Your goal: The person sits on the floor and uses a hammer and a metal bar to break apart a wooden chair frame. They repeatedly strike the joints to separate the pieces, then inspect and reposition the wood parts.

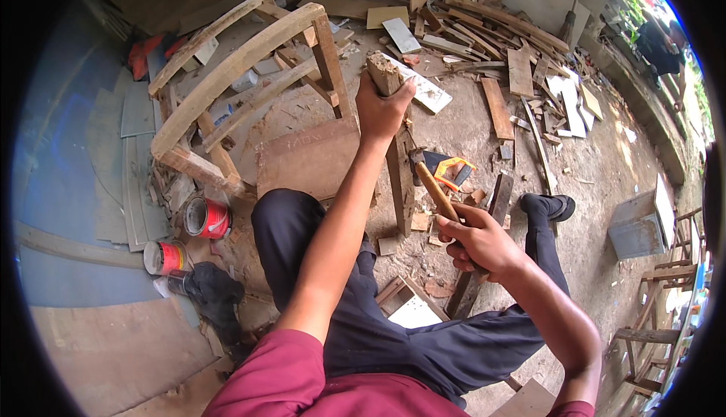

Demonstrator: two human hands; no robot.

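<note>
My left hand, arm stretched forward, is closed around the upper end of a rough wooden post. Below that hand a wooden upright runs down toward the floor; whether it is the same piece I cannot tell. My right hand grips a hammer by its wooden handle, with the dark hammer head close beside the upright. Just beyond the hammer lies a handsaw with an orange and black handle. A dark wooden bar lies under my right hand, partly hidden.
A curved wooden frame stands at the left. Two red cans sit near my left knee. Scrap wood is heaped at the back right. A grey box stands at the right. Wood chips and offcuts litter the floor.
</note>
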